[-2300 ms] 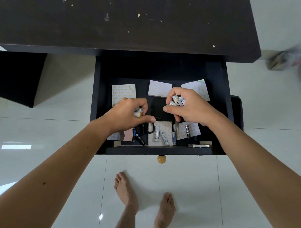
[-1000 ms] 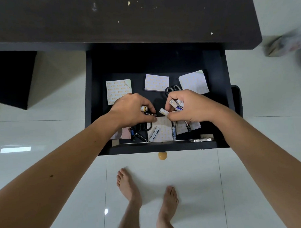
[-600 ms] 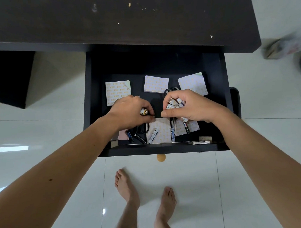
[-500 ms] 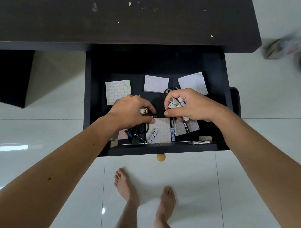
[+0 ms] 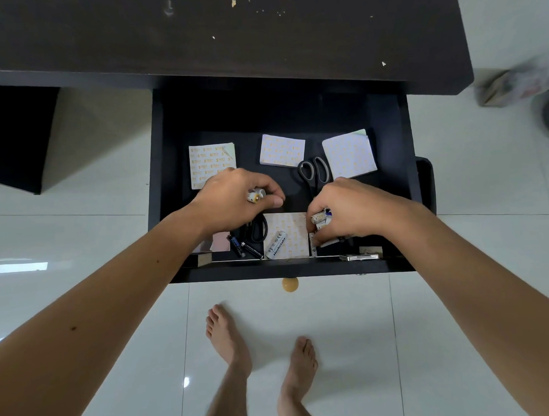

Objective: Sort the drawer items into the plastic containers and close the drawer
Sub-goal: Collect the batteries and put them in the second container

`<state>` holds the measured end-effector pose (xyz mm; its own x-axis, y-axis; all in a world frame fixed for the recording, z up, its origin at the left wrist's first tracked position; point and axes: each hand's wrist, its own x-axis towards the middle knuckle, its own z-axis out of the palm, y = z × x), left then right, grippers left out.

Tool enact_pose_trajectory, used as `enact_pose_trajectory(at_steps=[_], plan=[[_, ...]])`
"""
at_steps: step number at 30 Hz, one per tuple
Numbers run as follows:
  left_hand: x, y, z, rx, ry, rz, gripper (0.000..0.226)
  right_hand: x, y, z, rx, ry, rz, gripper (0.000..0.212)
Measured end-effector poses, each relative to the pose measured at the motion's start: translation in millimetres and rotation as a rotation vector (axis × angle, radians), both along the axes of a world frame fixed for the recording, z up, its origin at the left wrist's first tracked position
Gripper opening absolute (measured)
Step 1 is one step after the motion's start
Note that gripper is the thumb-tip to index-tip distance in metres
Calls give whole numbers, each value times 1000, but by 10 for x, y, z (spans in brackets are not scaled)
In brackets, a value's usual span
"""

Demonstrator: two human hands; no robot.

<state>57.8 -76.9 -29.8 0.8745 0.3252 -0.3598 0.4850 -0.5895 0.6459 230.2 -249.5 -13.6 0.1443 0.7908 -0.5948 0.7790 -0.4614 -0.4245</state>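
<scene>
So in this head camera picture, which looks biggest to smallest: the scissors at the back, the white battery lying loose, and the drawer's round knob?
1. Scissors, though the right hand hides their blades.
2. White battery.
3. Knob.

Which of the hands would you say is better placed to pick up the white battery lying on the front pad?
Probably the right hand: its fingertips are down beside the white battery, while the left hand sits higher.

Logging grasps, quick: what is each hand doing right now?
Left hand: closed on a small white cylindrical battery.
Right hand: closed on a bundle of white cylindrical batteries.
</scene>
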Motion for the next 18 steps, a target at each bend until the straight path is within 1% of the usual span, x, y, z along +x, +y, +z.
enact_pose_trajectory(at_steps=[2, 4, 6, 7, 9, 11, 13, 16, 17, 18], plan=[[-26, 26, 9, -88, -91, 35, 7, 0, -1, 13, -24, 9, 2, 25], [-56, 16, 25, -165, -131, 47, 5, 7, 6, 27, -45, 38, -13, 28], [-80, -10, 23, -196, -135, 30, 3, 7, 10, 32, -54, 68, -31, 28], [-88, -19, 15, -182, -131, 10, 3, -1, 7, 31, -53, 70, -37, 28], [-99, -23, 42, -173, -100, -22, 1, -19, -5, 12, -49, 43, -30, 29], [-112, -8, 82, -214, -72, -23, 1, -17, -20, -33, -42, 9, -16, 29], [-144, -11, 124, -224, -60, -45, 7, -12, -35, -57, -42, -18, -3, 29], [-185, -35, 151, -192, -59, -103, 27, -5, -57, -48, -44, -38, 26, 28], [-194, -41, 150, -199, -59, -114, 26, -12, -61, -35, -50, -40, 40, 27], [-196, -51, 152, -215, -62, -125, 21, -19, -62, -31, -56, -42, 50, 24]])
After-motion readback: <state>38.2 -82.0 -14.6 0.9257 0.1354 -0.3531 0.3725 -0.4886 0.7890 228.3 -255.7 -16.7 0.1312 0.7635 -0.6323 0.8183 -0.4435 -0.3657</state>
